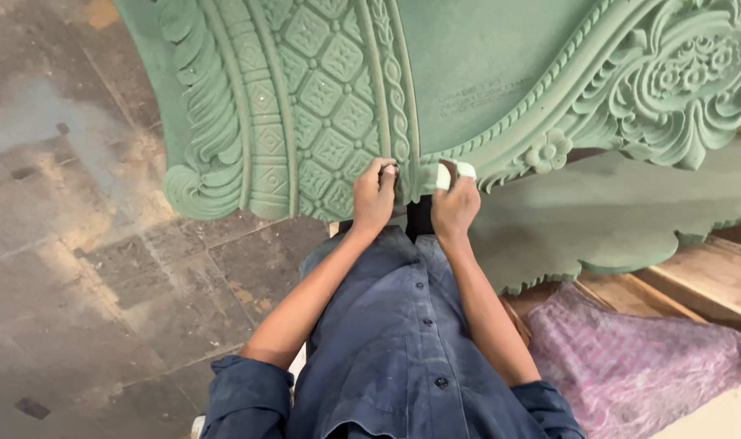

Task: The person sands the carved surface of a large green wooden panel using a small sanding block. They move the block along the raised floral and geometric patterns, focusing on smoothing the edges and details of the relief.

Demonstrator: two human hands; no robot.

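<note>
A large green carved panel (pixel 468 73) with lattice, rope and flower relief fills the top of the head view. My left hand (pixel 374 193) grips its lower edge beside the rope moulding. My right hand (pixel 454 202) is closed on a small folded pale piece, likely sandpaper (pixel 454 172), pressed against the carved edge just below the flat middle field. Both hands are close together, a narrow strip of the panel between them. My blue shirt (pixel 403 341) and rolled sleeves fill the bottom centre.
A second flat green board (pixel 630 219) with a scalloped edge lies under the carved panel at right. A purple checked cloth (pixel 639 358) rests on wooden planks (pixel 712 280) at lower right. Dusty stone floor (pixel 86 244) spreads to the left.
</note>
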